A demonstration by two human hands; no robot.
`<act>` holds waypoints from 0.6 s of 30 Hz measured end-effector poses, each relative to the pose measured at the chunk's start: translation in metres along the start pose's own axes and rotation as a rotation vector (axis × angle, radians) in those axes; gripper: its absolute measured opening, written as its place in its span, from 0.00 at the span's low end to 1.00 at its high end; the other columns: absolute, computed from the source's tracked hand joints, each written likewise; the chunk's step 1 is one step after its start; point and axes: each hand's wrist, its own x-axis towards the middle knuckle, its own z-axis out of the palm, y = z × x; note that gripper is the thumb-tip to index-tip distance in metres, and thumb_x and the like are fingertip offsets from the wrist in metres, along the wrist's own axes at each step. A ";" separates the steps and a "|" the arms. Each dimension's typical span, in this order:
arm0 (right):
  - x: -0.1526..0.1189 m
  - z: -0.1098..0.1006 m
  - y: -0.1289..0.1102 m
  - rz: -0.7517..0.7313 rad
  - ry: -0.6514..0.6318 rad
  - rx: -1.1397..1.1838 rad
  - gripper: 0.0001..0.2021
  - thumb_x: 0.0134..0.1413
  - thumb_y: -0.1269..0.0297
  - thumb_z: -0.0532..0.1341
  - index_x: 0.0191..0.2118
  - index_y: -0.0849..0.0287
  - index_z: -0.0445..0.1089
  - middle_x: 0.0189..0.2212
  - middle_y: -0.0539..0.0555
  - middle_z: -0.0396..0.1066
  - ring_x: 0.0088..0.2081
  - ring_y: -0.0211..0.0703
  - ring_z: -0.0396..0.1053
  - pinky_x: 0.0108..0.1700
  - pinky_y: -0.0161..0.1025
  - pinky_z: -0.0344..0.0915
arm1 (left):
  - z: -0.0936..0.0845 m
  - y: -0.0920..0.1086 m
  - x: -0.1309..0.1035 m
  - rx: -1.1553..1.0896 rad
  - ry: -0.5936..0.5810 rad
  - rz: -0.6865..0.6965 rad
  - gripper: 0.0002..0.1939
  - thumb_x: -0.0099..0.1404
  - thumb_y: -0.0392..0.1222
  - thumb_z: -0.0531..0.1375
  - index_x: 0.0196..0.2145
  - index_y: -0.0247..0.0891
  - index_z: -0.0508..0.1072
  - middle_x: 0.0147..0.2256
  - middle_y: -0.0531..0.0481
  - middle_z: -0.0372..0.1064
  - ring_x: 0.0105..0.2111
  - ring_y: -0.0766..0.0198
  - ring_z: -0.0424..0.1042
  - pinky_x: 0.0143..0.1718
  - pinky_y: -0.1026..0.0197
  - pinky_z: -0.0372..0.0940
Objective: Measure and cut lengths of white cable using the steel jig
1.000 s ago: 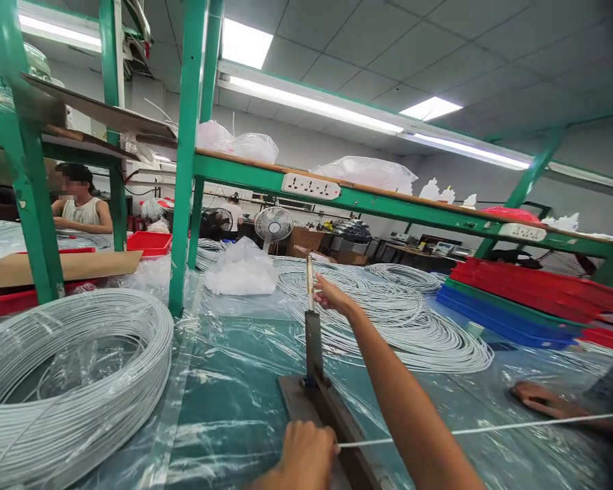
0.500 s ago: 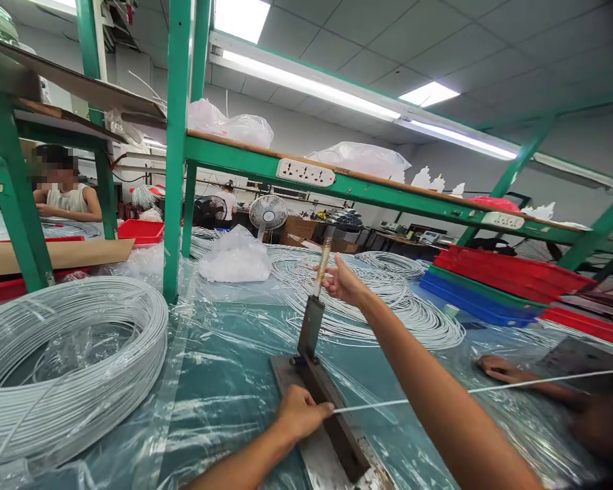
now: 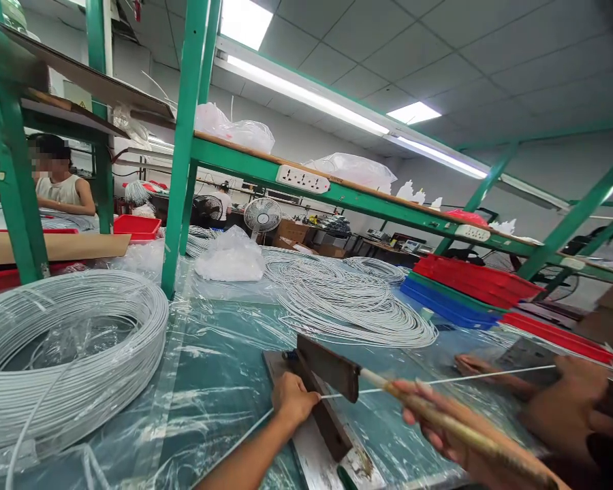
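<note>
A thin white cable [image 3: 332, 396] is pinched between the thumb and fingers of my left hand [image 3: 295, 400], beside the base of a hinged lever cutter. My right hand [image 3: 439, 422], blurred, grips the pale handle [image 3: 454, 425] of that cutter, its fingers curled around it. The flat dark blade [image 3: 329, 364] slopes down to the right, over the cable and apart from most of the metal base [image 3: 319, 425]. Rightward the cable runs on to another person's hand [image 3: 577, 381], which holds it.
A large coil of white cable [image 3: 148, 333] lies at left, and looser coils [image 3: 357, 299] lie behind the cutter. Stacked red and blue trays [image 3: 449, 299] stand at right. A green shelf frame [image 3: 184, 156] rises from the plastic-covered table [image 3: 219, 381]. Another person [image 3: 64, 184] sits far left.
My right hand has pulled the cutter handle from upright down to the right, bringing the blade over the cable. My left hand, still on the cable, has shifted slightly. The view has turned a little.
</note>
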 end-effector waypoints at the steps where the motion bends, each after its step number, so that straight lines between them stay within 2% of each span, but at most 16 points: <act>1: -0.007 -0.002 0.008 0.051 -0.036 -0.003 0.16 0.39 0.53 0.65 0.36 0.53 0.74 0.25 0.62 0.71 0.18 0.34 0.63 0.18 0.32 0.59 | 0.000 0.000 0.000 0.006 0.004 0.001 0.11 0.47 0.40 0.64 0.16 0.36 0.65 0.21 0.54 0.65 0.26 0.63 0.66 0.23 0.63 0.50; 3: -0.013 -0.005 0.024 0.130 -0.114 0.031 0.22 0.36 0.55 0.67 0.43 0.51 0.71 0.26 0.59 0.72 0.16 0.33 0.63 0.16 0.30 0.57 | 0.001 0.000 -0.001 0.022 0.011 0.007 0.10 0.47 0.40 0.64 0.17 0.37 0.66 0.22 0.53 0.66 0.27 0.63 0.67 0.23 0.63 0.50; 5: -0.015 -0.007 0.041 0.145 -0.153 0.015 0.26 0.36 0.56 0.66 0.46 0.53 0.68 0.24 0.56 0.71 0.13 0.33 0.62 0.13 0.29 0.54 | 0.000 0.000 -0.002 0.041 0.017 0.015 0.09 0.47 0.40 0.64 0.18 0.37 0.67 0.22 0.53 0.66 0.27 0.62 0.67 0.23 0.63 0.49; 7: -0.015 -0.006 0.054 0.180 -0.179 -0.007 0.22 0.37 0.57 0.65 0.43 0.57 0.69 0.19 0.53 0.67 0.10 0.32 0.59 0.11 0.28 0.49 | 0.000 0.000 -0.003 0.058 0.021 0.025 0.08 0.47 0.41 0.64 0.19 0.37 0.68 0.22 0.53 0.66 0.27 0.62 0.67 0.23 0.63 0.49; 9: -0.018 -0.001 0.062 0.218 -0.184 -0.031 0.16 0.36 0.59 0.63 0.36 0.58 0.70 0.12 0.45 0.57 0.08 0.27 0.49 0.11 0.27 0.40 | 0.000 -0.001 -0.003 0.070 0.023 0.034 0.07 0.47 0.41 0.64 0.19 0.37 0.69 0.22 0.53 0.66 0.27 0.62 0.67 0.23 0.63 0.50; 12: -0.023 0.007 0.068 0.123 -0.130 -0.123 0.11 0.37 0.58 0.63 0.27 0.59 0.68 0.10 0.40 0.44 0.10 0.23 0.35 0.13 0.28 0.30 | 0.001 -0.002 -0.001 0.083 0.021 0.045 0.07 0.47 0.41 0.64 0.20 0.37 0.69 0.22 0.54 0.67 0.27 0.63 0.67 0.23 0.64 0.51; 14: -0.026 0.010 0.071 0.046 -0.109 -0.201 0.11 0.38 0.56 0.62 0.25 0.59 0.66 0.12 0.40 0.43 0.12 0.24 0.33 0.15 0.30 0.28 | 0.001 -0.002 -0.001 0.090 0.022 0.049 0.07 0.48 0.41 0.64 0.20 0.37 0.69 0.22 0.54 0.67 0.27 0.62 0.68 0.23 0.64 0.51; 18: -0.025 0.008 0.080 -0.011 -0.055 -0.207 0.10 0.37 0.56 0.62 0.23 0.56 0.64 0.15 0.43 0.46 0.14 0.26 0.39 0.17 0.32 0.32 | 0.000 0.000 -0.006 0.096 0.036 0.073 0.07 0.49 0.40 0.63 0.20 0.37 0.69 0.24 0.52 0.68 0.28 0.62 0.68 0.25 0.63 0.52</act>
